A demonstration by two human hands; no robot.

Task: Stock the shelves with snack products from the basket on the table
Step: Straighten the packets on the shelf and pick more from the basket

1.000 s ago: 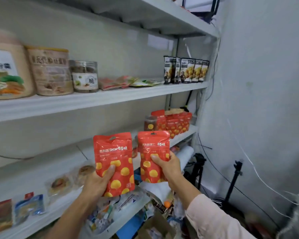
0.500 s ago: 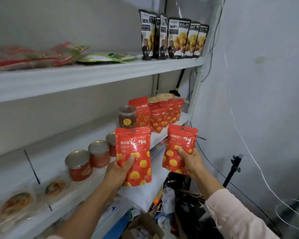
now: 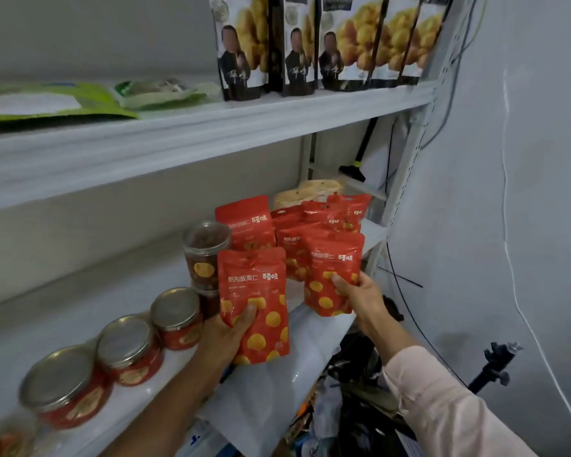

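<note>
Lower shelf: tin-lidded jars, clear tubs, red pouches. Upper shelf: black bags.

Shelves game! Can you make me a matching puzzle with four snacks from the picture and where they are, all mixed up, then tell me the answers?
Things
1. black bags
2. green packets
3. tins
4. front pouches

Places
A. in a row on the lower shelf
B. being held
C. lying flat on the upper shelf
D. standing upright on the upper shelf

Pairs: 1-D, 2-C, 3-A, 4-B.
</note>
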